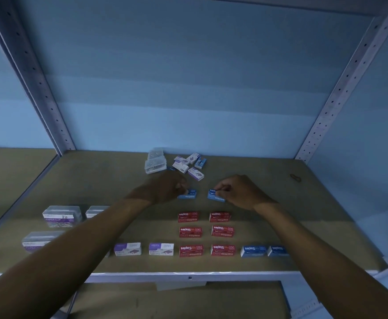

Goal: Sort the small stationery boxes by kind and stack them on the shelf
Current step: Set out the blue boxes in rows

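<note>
Shelf: a wide brown board between pale metal uprights, blue wall behind; small boxes lie across it in rows.
Step in hand: judging by the layout, two blue staple boxes are being set down just beyond the red rows, one per hand.
Next move: probably square each blue box to its column, let go, then reach for the loose heap at the far middle.
Sorted rows, near: six red staple boxes in two columns; purple-and-white boxes to their left; two more blue boxes to their right; clear paper-clip cases far left.
Unsorted heap: mixed small boxes and clear cases, far middle, just beyond both hands.
Left hand: curled nearly closed, fingertips pinching the left blue box at its left end.
Right hand: fingers bunched, pinching the right blue box at its top edge.
Gap: the two held boxes sit side by side, apart.
</note>
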`<state>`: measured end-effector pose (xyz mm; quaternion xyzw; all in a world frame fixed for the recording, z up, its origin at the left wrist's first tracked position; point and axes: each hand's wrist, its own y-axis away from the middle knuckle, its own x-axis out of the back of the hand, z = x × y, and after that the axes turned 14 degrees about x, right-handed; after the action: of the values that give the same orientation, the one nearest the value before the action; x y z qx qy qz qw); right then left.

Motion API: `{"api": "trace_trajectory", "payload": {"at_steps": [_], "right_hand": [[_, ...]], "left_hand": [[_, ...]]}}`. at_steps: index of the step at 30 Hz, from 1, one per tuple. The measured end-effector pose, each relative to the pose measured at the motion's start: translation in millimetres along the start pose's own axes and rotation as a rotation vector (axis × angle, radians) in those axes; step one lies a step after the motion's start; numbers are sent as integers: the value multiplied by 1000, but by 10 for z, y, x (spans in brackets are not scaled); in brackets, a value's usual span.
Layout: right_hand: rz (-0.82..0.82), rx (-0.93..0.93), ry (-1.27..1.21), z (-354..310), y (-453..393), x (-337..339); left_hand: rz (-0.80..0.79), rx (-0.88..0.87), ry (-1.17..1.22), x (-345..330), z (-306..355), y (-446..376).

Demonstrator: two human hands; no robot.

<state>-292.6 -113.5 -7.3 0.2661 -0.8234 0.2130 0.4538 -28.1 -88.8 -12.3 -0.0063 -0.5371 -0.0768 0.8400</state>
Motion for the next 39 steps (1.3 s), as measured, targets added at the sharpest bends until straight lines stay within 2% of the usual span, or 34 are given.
{"api": "trace_trajectory", "payload": {"at_steps": [4,10,16,21,29,32,34,36,39], "right_hand": [[-59,-56,41,112,281,316],[-145,-172,-18,292,902,707],[-216,-129,-20,364,1266,757],[-220,-155,-61,379,1316,685],[-269,-160,-33,361,1298,665],[-227,-167,-59,323,1243,706],[-179,-171,-50,278,1145,709],[-147,-188,-60,221,992,672],[-159,-174,-43,99,715,549]], "left_hand": [[39,-77,53,10,430,-14],[-107,-57,167,-104,1264,171],[-111,-191,-33,-337,1592,334],[-70,-198,-104,-484,1586,350],[-120,-189,-73,-487,1552,368],[-126,-162,-75,-485,1496,387],[-77,-170,-42,-407,1479,389],[-50,-118,-10,-278,1455,364],[-10,50,3,-342,821,121]]}}
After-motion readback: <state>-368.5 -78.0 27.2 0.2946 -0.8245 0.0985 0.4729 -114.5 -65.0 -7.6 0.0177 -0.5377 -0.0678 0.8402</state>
